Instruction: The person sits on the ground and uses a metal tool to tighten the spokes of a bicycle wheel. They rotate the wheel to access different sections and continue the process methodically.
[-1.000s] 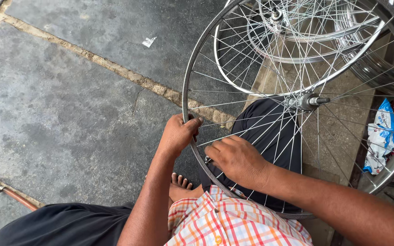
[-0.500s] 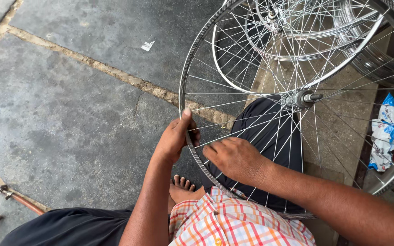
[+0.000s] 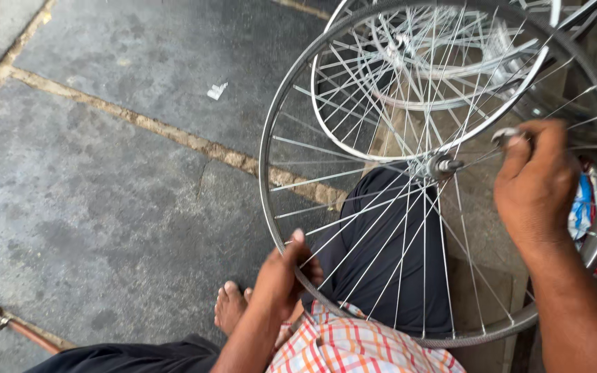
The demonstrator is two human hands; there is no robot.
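Bicycle wheel (image 3: 354, 228), bare silver rim with spokes and no tyre, stands tilted over the person's lap; its hub (image 3: 438, 166) with a short axle stub sits near the wheel's centre, above the dark trouser leg (image 3: 388, 262).

Left hand (image 3: 281, 276): at about 7 o'clock on the rim, fingers curled around the rim edge, thumb pointing up along its outer side. It is closed on the rim, touching it.

Right hand (image 3: 537, 183): at about 3 o'clock from the hub, inside the spoke field. Thumb and forefinger are pressed together on a small silver piece (image 3: 506, 135) at the fingertips; it is blurred, and I cannot tell what it is or whether it touches a spoke. The remaining fingers are folded.

Second wheel (image 3: 437, 76), also silver and spoked, lies behind the first at 12 o'clock, partly overlapped by it.

Surroundings: grey stone floor (image 3: 105, 173) with a sandy joint line running diagonally; a small white scrap (image 3: 216, 90) on it at 10 o'clock from the hub. Bare foot (image 3: 230, 306) just left of the left forearm. Checked shirt (image 3: 354, 345) at the bottom edge. Blue-and-white bag (image 3: 582, 211) beyond the rim at 3 o'clock. Rusty rod (image 3: 15, 324) with a clamp at the lower left corner.
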